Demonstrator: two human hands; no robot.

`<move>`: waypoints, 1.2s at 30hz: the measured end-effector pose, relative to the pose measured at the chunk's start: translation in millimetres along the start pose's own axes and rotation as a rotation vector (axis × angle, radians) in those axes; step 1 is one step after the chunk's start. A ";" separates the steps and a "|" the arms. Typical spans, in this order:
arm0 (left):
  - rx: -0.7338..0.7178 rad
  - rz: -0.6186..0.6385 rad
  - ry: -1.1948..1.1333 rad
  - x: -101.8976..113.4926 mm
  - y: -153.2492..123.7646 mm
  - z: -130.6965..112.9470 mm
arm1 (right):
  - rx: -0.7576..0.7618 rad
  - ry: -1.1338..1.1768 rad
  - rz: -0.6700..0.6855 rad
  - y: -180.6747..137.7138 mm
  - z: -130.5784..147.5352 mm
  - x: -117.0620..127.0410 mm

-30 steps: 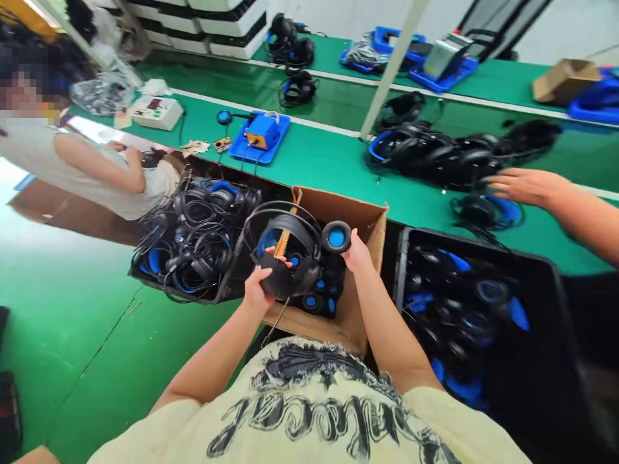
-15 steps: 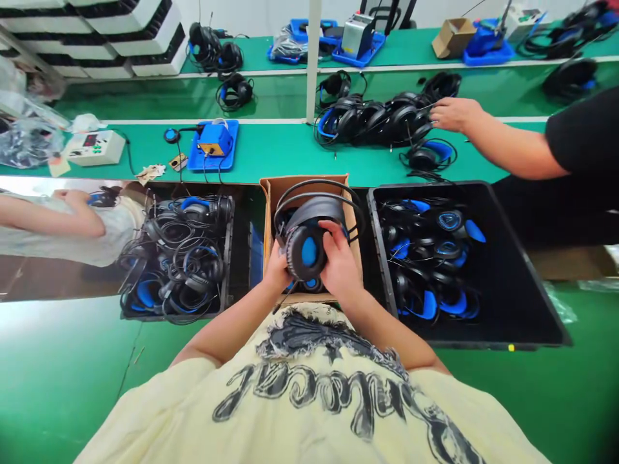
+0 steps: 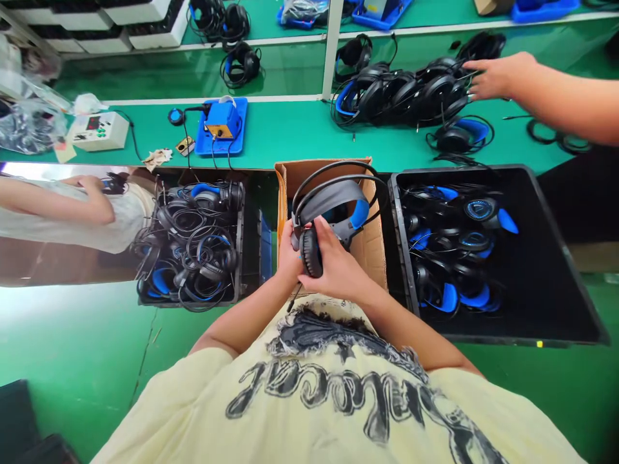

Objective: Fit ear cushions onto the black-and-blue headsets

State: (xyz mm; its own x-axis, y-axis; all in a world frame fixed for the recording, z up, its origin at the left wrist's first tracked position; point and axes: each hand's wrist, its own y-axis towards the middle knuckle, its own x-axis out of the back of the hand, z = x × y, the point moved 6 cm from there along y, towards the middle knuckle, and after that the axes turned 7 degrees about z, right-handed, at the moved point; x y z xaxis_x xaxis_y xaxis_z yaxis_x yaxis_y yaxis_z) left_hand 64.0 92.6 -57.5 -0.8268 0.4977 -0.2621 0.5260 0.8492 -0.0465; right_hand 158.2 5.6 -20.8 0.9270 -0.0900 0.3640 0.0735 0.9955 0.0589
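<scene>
Black over-ear headphones with blue padding are between my hands, above an open cardboard box. My left hand grips the outer side of the near ear cup. On the cup's other side lies my right hand, its fingers pressed to the cushion. The headband arches away from me over the box, and a thin microphone boom points down toward my shirt. What lies at the bottom of the box is mostly hidden by the headphones and my hands.
A black bin with several headphones stands right; another crate, heaped with headphones, stands left. The green bench holds a blue device and a headphone row. A co-worker's hand touches that row. Another person's arm is left.
The headphones have turned in my hands, so the near ear cup now shows edge-on and its blue inside is hidden. The view has shifted, and the co-worker's hand remains at the headphone row.
</scene>
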 end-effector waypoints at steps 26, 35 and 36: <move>0.313 0.001 -0.282 -3.1 -8.3 17.8 | -0.021 0.229 -0.075 -6.3 -12.8 8.5; 0.345 -0.053 -0.313 7.2 -12.2 26.9 | -0.059 0.241 -0.069 -5.9 -23.9 3.8; 0.338 -0.061 -0.323 7.4 -12.8 28.3 | -0.056 0.242 -0.067 -5.9 -24.4 3.7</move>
State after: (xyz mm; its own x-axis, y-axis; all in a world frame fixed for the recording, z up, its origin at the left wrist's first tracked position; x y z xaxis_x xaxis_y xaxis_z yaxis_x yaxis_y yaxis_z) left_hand 56.7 80.4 -86.2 -0.7820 0.3225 -0.5334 0.5578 0.7438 -0.3682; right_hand 170.2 0.1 -42.5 0.9798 -0.1536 0.1279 0.1522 0.9881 0.0211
